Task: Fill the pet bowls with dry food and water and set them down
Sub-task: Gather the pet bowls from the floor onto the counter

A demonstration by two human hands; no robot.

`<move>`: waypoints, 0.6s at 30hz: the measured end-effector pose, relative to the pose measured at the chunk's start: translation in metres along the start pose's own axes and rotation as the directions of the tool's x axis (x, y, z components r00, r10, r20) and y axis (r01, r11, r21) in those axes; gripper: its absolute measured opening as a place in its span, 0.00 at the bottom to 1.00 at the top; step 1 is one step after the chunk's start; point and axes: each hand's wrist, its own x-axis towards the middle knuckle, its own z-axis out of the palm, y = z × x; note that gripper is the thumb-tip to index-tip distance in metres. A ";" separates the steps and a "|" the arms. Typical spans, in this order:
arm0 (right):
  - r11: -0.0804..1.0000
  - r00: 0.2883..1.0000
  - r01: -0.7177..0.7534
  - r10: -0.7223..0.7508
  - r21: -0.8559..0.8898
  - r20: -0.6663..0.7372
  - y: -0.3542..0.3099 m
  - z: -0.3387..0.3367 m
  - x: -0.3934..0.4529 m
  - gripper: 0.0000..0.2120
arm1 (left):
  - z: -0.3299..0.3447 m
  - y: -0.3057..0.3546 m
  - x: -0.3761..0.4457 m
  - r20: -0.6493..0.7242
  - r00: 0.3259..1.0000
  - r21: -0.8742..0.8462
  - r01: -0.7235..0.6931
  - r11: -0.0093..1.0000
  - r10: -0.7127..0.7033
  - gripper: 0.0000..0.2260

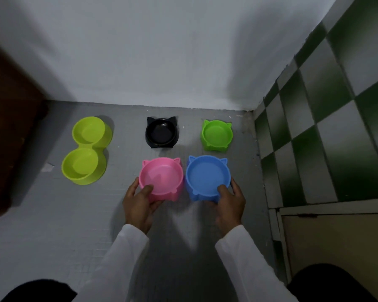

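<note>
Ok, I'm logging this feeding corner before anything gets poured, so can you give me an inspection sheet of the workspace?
Surface: grey floor, a small pale scrap lying left of the bowls.
Job's things: pink bowl and blue bowl side by side in front; black bowl, green bowl and lime double bowl behind. No food or water seen in any.
Clutter: nothing seen beyond the scrap.
Grippers: left hand grips the pink bowl's near rim, thumb inside; right hand grips the blue bowl likewise.
Cables: nothing seen.
Surroundings: white wall behind, green and white checked tiles at right, dark wooden panel at left.
</note>
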 end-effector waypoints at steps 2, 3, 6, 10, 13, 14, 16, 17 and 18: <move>1.000 1.000 0.010 -0.010 0.028 0.005 -0.014 -0.002 -0.014 0.24 | 0.002 0.010 -0.014 0.014 1.000 -0.012 -0.008 1.000 0.008 0.28; 0.999 1.000 0.011 -0.011 0.042 0.009 -0.022 -0.003 -0.021 0.23 | 0.003 0.016 -0.022 0.019 1.000 -0.015 -0.012 1.000 0.012 0.29; 0.999 0.999 0.007 -0.009 0.050 0.035 -0.055 -0.010 -0.053 0.24 | 0.008 0.039 -0.053 0.016 1.000 -0.028 -0.021 0.999 0.022 0.29; 0.999 0.999 0.002 -0.004 0.036 0.051 -0.103 -0.018 -0.100 0.26 | 0.019 0.078 -0.105 0.001 0.999 -0.030 -0.046 0.999 0.046 0.30; 0.999 0.998 0.017 -0.020 0.048 0.060 -0.142 -0.023 -0.138 0.26 | 0.030 0.111 -0.148 0.005 0.999 -0.035 -0.043 0.998 0.043 0.30; 0.999 0.998 0.016 -0.019 0.049 0.060 -0.154 -0.025 -0.150 0.26 | 0.032 0.122 -0.161 0.007 0.999 -0.032 -0.046 0.998 0.046 0.30; 0.999 0.997 0.013 -0.017 0.052 0.073 -0.178 -0.029 -0.172 0.26 | 0.038 0.141 -0.188 0.011 0.999 -0.033 -0.052 0.998 0.052 0.29; 0.999 0.997 0.007 -0.012 0.054 0.078 -0.193 -0.030 -0.184 0.26 | 0.040 0.152 -0.203 0.011 0.999 -0.029 -0.053 0.998 0.054 0.29; 0.999 0.996 0.003 -0.007 0.051 0.084 -0.207 -0.033 -0.198 0.26 | 0.042 0.165 -0.220 0.010 0.999 -0.025 -0.052 0.998 0.052 0.29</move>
